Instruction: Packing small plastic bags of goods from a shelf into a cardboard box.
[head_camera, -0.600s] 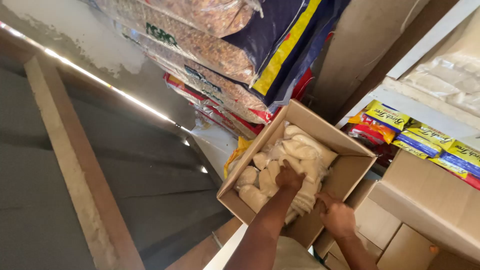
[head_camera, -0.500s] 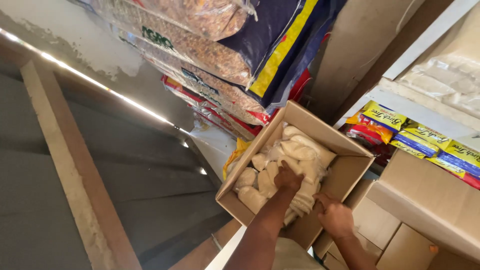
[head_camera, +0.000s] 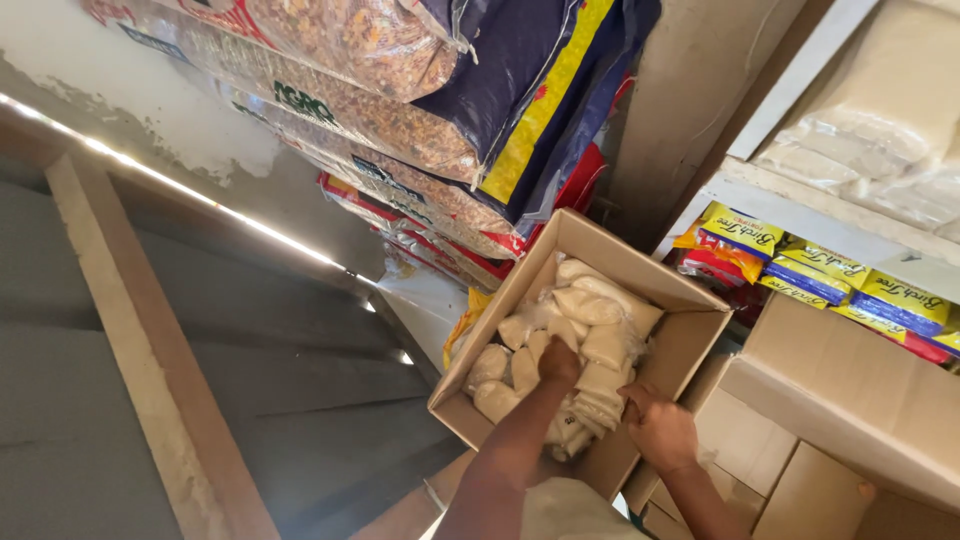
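Note:
An open cardboard box (head_camera: 685, 345) stands in the middle, filled with several small clear bags of a pale powder (head_camera: 590, 305). My left hand (head_camera: 558, 362) reaches into the box and rests on the bags, fingers closed around one of them as far as I can tell. My right hand (head_camera: 655, 428) grips the pile of bags at the box's near right side. Both forearms come up from the bottom edge of the view.
Large sacks of grain (head_camera: 400, 100) are stacked behind the box on the left. A white shelf (head_camera: 830, 210) at right carries yellow and blue packets (head_camera: 830, 270) and pale bags above. More closed cardboard boxes (head_camera: 830, 400) sit below right. A roof beam (head_camera: 150, 350) runs at left.
Both hands have stayed in the box with only slight shifts; the box and bags look the same.

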